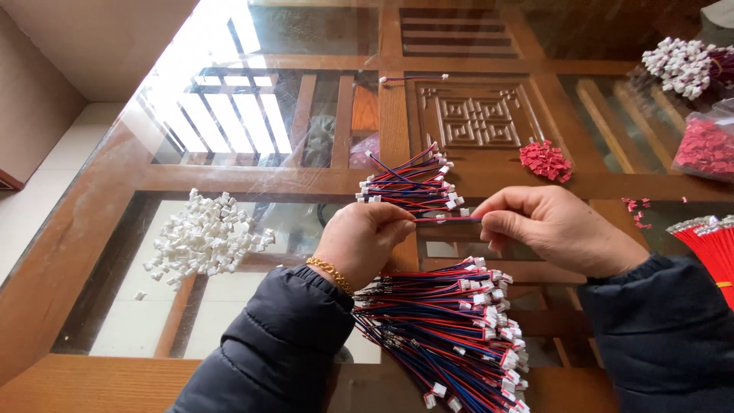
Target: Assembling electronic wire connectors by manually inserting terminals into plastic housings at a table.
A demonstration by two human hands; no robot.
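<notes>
Wires first: big bundle of red and blue wires (451,329) with white plugs lies on the glass table (92,229), right under your hands, fanning toward your body.

Your left hand (359,241) is pressed shut, thumb and fingers pinching one end of a short red and blue wire (447,219). Gold bracelet (330,274) on that wrist, dark padded sleeve (283,344) below it. Your right hand (554,229) pinches the other end, fingertips pressed together on it. The wire runs level between the two grips, held clear above the table.

Just beyond the held wire, a smaller pile of finished wires (413,183) sits with white plugs on their ends. Left of your left-hand grip, apart from it, heap of loose white plugs (202,237). Right of your right-hand grip, at the frame edge, bunch of red wires (707,245).

Farther out past the right-hand grip: small pile of red plugs (545,160), then a clear bag of red plugs (707,145) and another wire bundle with white plugs (684,65) in the far corner. One single wire (413,78) lies alone well beyond the grip, straight ahead.
</notes>
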